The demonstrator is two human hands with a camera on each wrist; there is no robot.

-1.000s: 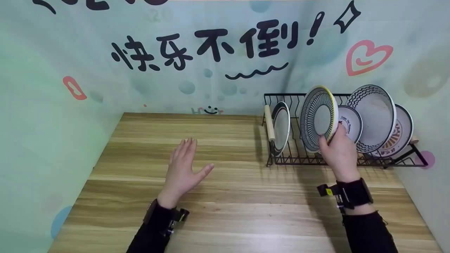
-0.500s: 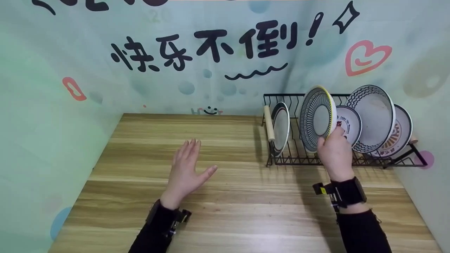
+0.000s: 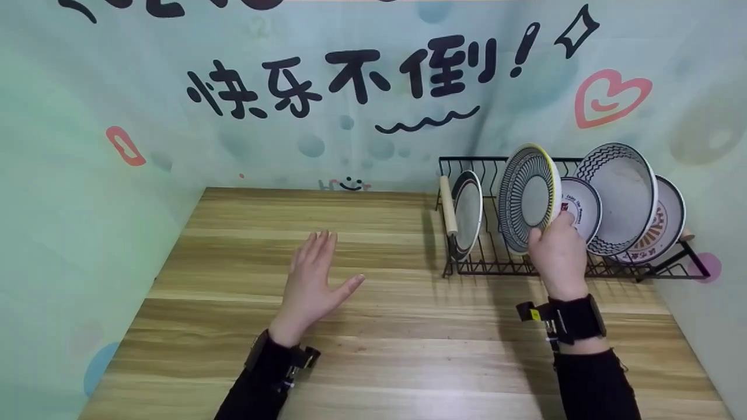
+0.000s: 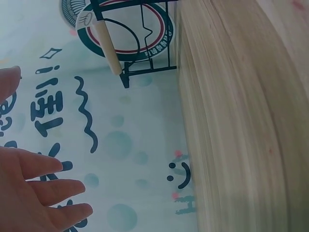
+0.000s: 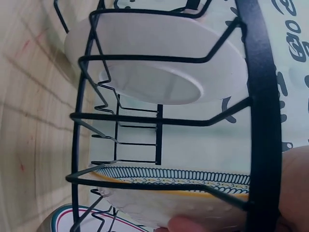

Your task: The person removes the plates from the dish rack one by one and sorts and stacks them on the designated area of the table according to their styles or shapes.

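Observation:
My right hand (image 3: 559,252) grips the lower rim of a striped plate with a yellow edge (image 3: 528,197), holding it upright in the black wire dish rack (image 3: 496,265). In the right wrist view the same plate (image 5: 183,186) shows behind the rack bars (image 5: 260,96), my fingers (image 5: 289,193) on its edge, and a white plate (image 5: 159,63) stands in the slot beyond. My left hand (image 3: 315,280) hovers flat over the wooden table (image 3: 373,350), fingers straight and holding nothing. In the left wrist view its fingers (image 4: 38,193) spread before the wall.
The rack also holds a dark-rimmed plate (image 3: 467,211) at its left end, a small lettered plate (image 3: 580,205), a large zigzag-rimmed bowl (image 3: 624,195) and an orange-patterned plate (image 3: 665,224). A printed wall (image 3: 350,105) closes the back and both sides.
The right hand and striped plate have shifted very slightly left. The left hand drifted a little right and forward over the table.

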